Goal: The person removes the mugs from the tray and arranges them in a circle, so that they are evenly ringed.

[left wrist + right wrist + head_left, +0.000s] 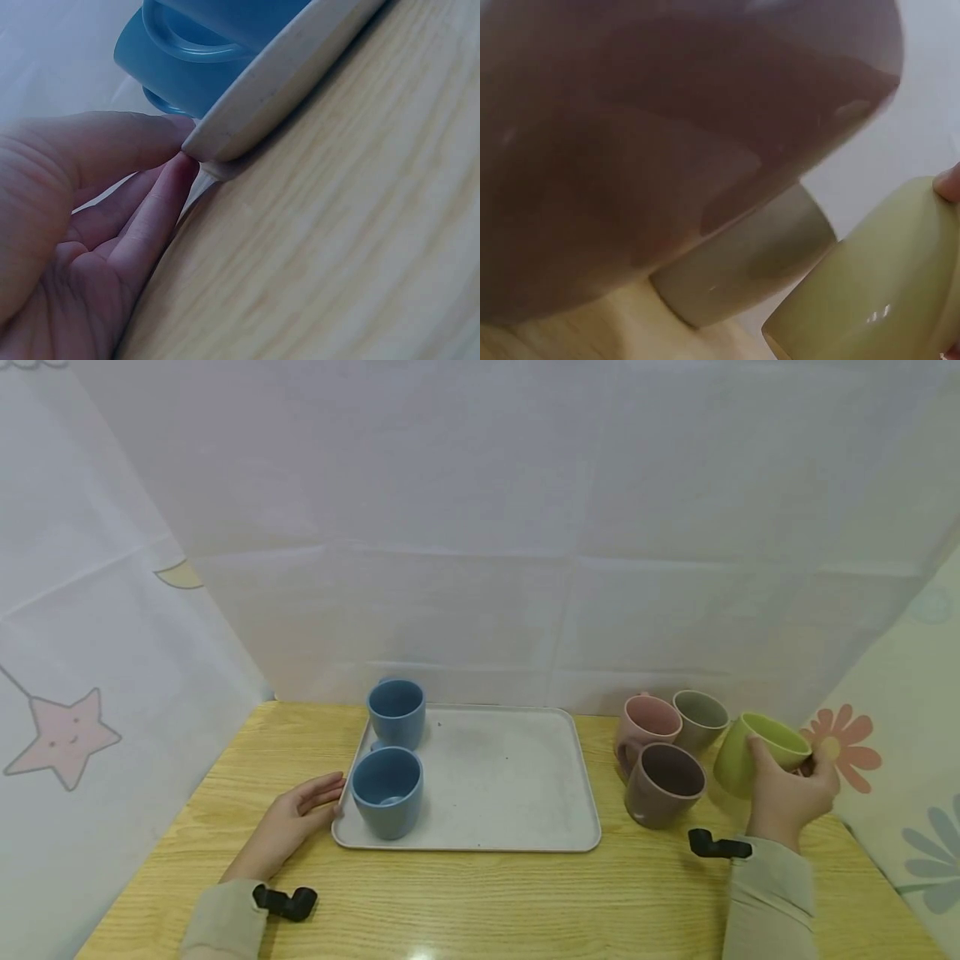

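At the left edge of a white tray (510, 785), my left hand (296, 818) pinches the rim; the left wrist view shows the thumb above and a finger below it. Two blue mugs stand along that side of the tray, a front one (390, 814) and a rear one (397, 731). On the far right my right hand (791, 793) grips a yellow-green mug (737, 760) by its rim and side. This mug is tilted; its handle is hidden. Only a fingertip (949, 184) of that hand shows clearly in the right wrist view.
Left of the green mug stand a brown-purple mug (654, 802), a pink mug (626, 735) and a grey-green mug (697, 742), close together. The wooden table (480, 902) meets a white cloth backdrop (465, 610) behind.
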`<move>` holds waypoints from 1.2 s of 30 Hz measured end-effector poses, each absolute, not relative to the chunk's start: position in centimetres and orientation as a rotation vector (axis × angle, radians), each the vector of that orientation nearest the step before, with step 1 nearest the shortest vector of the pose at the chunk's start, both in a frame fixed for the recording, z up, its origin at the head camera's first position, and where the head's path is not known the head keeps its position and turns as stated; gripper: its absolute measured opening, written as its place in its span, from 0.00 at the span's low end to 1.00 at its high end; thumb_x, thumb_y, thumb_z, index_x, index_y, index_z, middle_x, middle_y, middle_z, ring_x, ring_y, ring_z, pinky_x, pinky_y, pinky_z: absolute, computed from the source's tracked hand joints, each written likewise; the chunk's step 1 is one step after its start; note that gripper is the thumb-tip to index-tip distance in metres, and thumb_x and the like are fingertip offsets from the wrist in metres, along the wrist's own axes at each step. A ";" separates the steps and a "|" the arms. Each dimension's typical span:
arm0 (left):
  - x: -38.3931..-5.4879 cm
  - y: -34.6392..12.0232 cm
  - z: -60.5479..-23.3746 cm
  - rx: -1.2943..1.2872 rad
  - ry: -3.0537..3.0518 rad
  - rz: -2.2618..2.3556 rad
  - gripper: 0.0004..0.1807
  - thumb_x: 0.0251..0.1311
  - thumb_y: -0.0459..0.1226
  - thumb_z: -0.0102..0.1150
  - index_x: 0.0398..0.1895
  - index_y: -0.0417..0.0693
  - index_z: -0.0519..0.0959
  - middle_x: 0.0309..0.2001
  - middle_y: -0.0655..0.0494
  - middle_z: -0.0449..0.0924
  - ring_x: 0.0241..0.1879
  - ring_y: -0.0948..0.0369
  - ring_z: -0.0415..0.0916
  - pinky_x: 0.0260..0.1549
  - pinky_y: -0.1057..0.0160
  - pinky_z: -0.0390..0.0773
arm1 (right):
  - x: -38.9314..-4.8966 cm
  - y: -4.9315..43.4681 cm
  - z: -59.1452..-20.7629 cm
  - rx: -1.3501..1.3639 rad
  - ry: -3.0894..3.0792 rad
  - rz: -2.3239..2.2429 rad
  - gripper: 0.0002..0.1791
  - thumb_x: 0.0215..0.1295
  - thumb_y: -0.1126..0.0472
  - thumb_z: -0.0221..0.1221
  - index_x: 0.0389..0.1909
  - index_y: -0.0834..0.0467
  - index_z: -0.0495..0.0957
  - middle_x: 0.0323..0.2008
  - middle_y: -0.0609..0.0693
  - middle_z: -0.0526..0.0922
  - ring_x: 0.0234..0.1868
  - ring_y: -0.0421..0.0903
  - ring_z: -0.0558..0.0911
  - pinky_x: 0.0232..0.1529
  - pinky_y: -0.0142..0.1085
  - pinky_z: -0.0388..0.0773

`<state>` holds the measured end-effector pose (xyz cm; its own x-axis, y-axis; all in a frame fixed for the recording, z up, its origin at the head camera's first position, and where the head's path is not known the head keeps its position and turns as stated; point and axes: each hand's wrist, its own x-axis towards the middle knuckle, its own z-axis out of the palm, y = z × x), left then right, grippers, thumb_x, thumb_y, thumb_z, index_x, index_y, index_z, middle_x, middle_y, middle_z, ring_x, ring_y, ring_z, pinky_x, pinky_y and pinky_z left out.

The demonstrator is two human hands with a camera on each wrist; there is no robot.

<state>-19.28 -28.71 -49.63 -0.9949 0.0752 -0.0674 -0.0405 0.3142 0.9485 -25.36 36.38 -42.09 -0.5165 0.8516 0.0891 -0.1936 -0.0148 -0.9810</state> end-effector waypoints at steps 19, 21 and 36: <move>-19.3 -28.7 -49.5 0.034 2.474 1.768 0.41 0.66 0.49 0.66 0.77 0.43 0.63 0.69 0.44 0.71 0.63 0.69 0.72 0.53 0.79 0.71 | -25.7 37.1 -44.3 -0.798 -1.439 1.671 0.46 0.41 0.59 0.84 0.66 0.51 0.77 0.58 0.45 0.78 0.60 0.39 0.75 0.65 0.30 0.70; -19.3 -28.8 -49.6 0.036 2.479 1.758 0.41 0.66 0.50 0.66 0.77 0.44 0.63 0.69 0.44 0.71 0.63 0.70 0.72 0.53 0.79 0.71 | -25.9 37.1 -44.6 -0.794 -1.434 1.653 0.44 0.40 0.58 0.84 0.63 0.52 0.79 0.55 0.44 0.79 0.58 0.39 0.76 0.64 0.30 0.70; -19.4 -28.8 -49.7 0.056 2.489 1.764 0.39 0.67 0.47 0.65 0.76 0.42 0.63 0.69 0.42 0.71 0.60 0.75 0.72 0.53 0.79 0.71 | -26.6 36.5 -45.8 -0.762 -1.498 1.538 0.43 0.42 0.58 0.83 0.63 0.57 0.77 0.57 0.45 0.73 0.61 0.41 0.73 0.65 0.29 0.68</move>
